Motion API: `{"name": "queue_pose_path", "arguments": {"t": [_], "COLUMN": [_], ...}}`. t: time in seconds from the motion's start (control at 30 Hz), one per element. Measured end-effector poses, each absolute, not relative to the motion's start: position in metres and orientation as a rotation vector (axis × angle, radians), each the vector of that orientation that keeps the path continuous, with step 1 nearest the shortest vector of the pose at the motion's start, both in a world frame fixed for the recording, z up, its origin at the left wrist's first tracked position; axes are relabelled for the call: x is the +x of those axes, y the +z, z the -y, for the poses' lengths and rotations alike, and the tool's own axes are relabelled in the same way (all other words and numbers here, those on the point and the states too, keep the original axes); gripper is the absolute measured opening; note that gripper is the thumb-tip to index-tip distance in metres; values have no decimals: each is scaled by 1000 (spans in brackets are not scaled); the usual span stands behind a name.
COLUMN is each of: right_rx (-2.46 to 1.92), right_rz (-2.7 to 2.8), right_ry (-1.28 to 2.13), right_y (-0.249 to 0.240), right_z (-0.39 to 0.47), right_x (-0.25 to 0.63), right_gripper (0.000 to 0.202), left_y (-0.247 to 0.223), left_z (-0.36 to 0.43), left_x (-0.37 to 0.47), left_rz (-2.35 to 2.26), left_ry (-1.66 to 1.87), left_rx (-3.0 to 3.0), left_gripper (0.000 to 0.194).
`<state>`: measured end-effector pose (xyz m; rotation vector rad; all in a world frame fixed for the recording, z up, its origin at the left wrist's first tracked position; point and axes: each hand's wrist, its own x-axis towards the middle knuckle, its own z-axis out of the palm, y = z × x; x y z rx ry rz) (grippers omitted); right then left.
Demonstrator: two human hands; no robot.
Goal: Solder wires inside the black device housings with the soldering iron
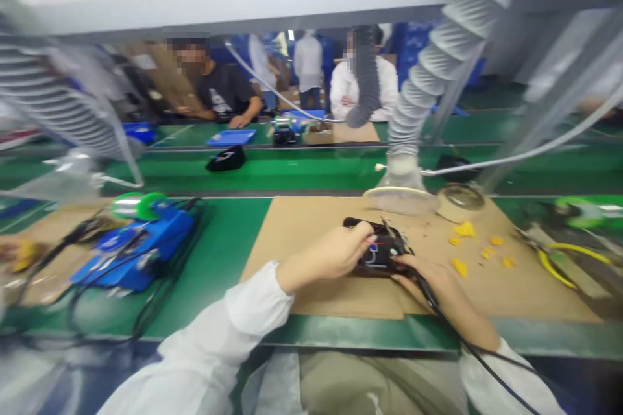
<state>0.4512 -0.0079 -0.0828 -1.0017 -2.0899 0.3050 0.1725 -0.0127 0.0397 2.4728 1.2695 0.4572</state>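
A black device housing (382,251) with a small blue part and thin wires inside lies on the cardboard sheet in front of me. My left hand (346,248) reaches over its left side, with thumb and fingertips pinched together. What they hold is too small and blurred to make out. My right hand (428,272) is closed at the housing's lower right, around a black corded handle (427,290) that looks like a soldering iron. Its cord runs down across my right forearm. The tool's tip is hard to separate from the metal bits above the housing.
Yellow scraps (464,229), a tape roll (460,200) and yellow-handled pliers (559,262) lie on the cardboard (311,298). A fume hose (413,97) hangs behind. Leftward stands a blue solder stand (141,249) with cables. A co-worker's hand (14,253) shows far left; other people sit across the belt (292,172).
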Motion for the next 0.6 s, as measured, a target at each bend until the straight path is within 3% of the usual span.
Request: {"name": "queue_pose_path", "arguments": {"t": [0.2,0.6], "right_rx": [-1057,-1062], "right_rz": [2186,2054], "right_ry": [290,235], "right_y": [-77,-58], "right_z": [4,-10], "right_x": [469,495], "right_gripper": [29,29], "left_y": [38,28], "left_z": [-31,-86], "left_x": [186,225], "left_rz": [-1042,-1189], "left_ry": [453,318], "left_rx": [2547,2725], "left_gripper": [34,35]}}
